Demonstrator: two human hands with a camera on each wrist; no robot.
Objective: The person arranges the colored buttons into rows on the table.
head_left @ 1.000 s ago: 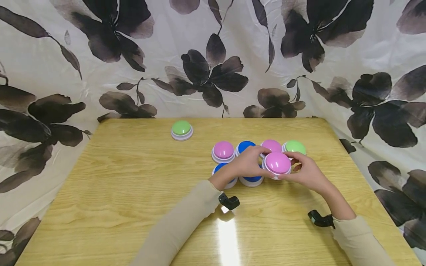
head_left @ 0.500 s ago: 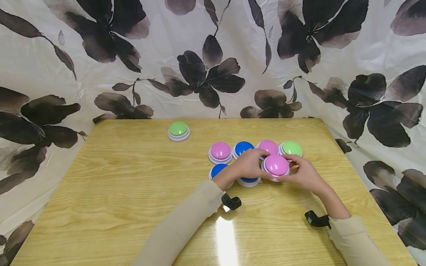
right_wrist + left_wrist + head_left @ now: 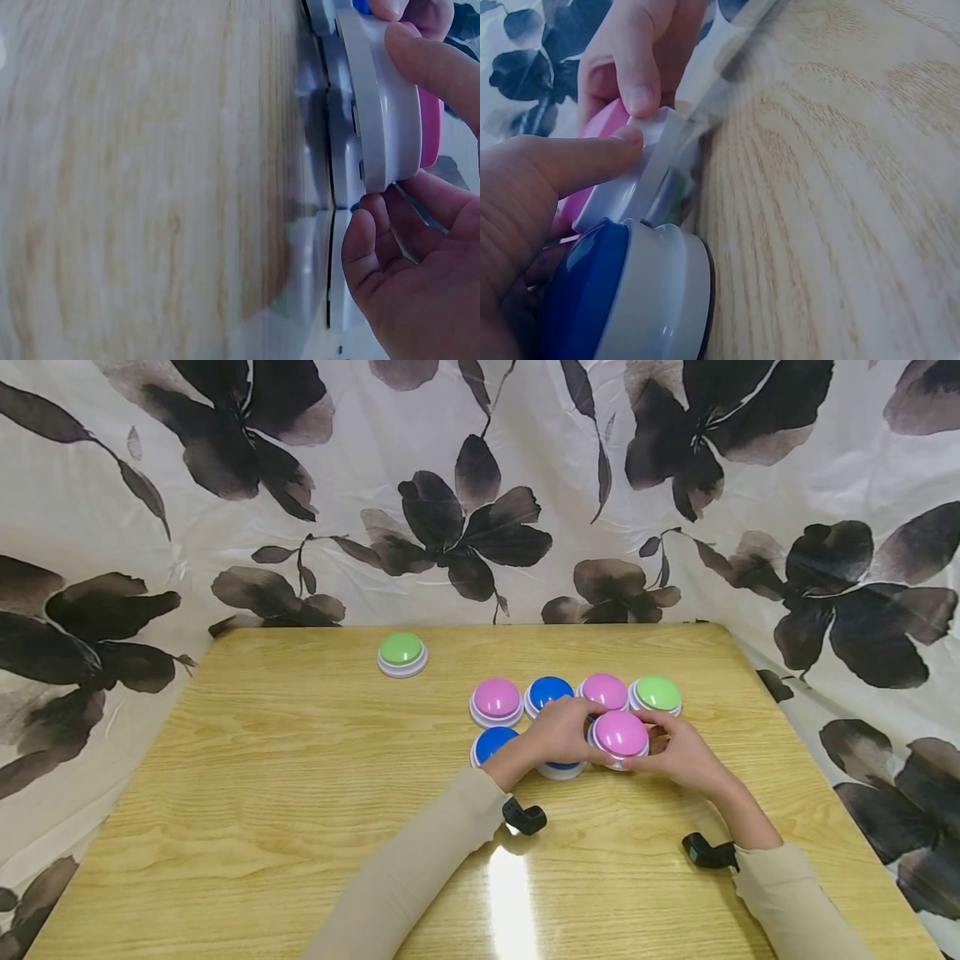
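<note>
Both hands hold one pink push button [image 3: 618, 733] with a white base, from opposite sides. My left hand [image 3: 562, 731] grips its left side, thumb on the white base in the left wrist view. My right hand [image 3: 686, 756] grips its right side with thumb and fingers. The right wrist view shows the base [image 3: 382, 105] tilted and raised off the table. Next to the left hand stands a blue button [image 3: 585, 292], mostly covered by that hand in the head view. Directly behind the held button are another pink button [image 3: 603, 691] and a green one [image 3: 657, 693].
Left of the hands stand a pink button [image 3: 497, 698] and two blue buttons, one behind [image 3: 549, 692] and one in front [image 3: 495, 745]. A lone green button [image 3: 402, 651] sits near the back edge of the wooden table [image 3: 300, 777]. Floral cloth [image 3: 480, 518] hangs behind.
The held pink button has come down slightly toward the table and the near side, both hands still on it. The head view has shifted a little.
</note>
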